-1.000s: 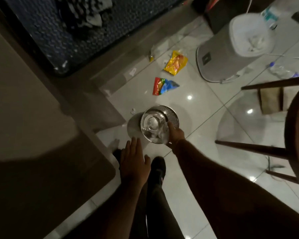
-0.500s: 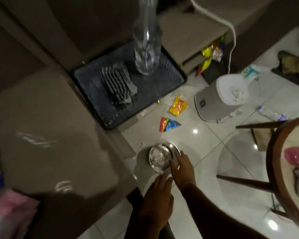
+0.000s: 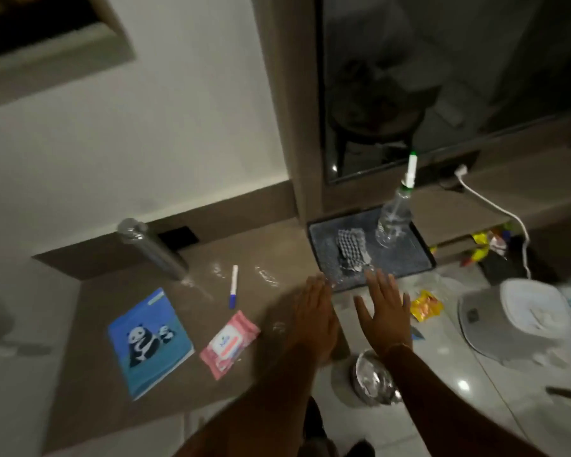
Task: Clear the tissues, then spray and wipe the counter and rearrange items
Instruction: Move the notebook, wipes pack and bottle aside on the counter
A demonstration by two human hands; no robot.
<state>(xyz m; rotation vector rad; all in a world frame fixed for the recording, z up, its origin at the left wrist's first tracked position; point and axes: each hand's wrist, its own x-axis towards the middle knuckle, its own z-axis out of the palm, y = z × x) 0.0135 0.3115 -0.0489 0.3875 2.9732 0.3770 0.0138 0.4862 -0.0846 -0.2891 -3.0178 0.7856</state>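
Head view: both hands raised, empty, fingers spread flat, palms down. Left hand (image 3: 315, 319) over the near corner of the bench (image 3: 89, 357); right hand (image 3: 384, 313) just beside it, past the bench edge, above the floor. Apart from each other, clamped on nothing.

No loose tissues visible on the bench top; crumpled white matter in the small metal bin (image 3: 371, 379) on the floor below the right forearm, likely the tissues, so the clearing step probably done. Spray bottle (image 3: 394, 219) upright on the dark tray (image 3: 399, 258), with a patterned cloth (image 3: 353, 250) folded beside it: both parked together, ahead of the right hand, presumably as the kit for spraying and wiping. Likely next: a reach for the bottle or cloth.

Still on the bench: panda notebook (image 3: 150, 341), pink wipes pack (image 3: 229, 344) just beside it, a marker pen (image 3: 233, 286), and a steel flask (image 3: 150, 249) lying tilted near the wall. Pale streaks around the pen and flask, perhaps wet smears or glare; cannot tell which. All four in the wiping path, so a need to lift or shift them.
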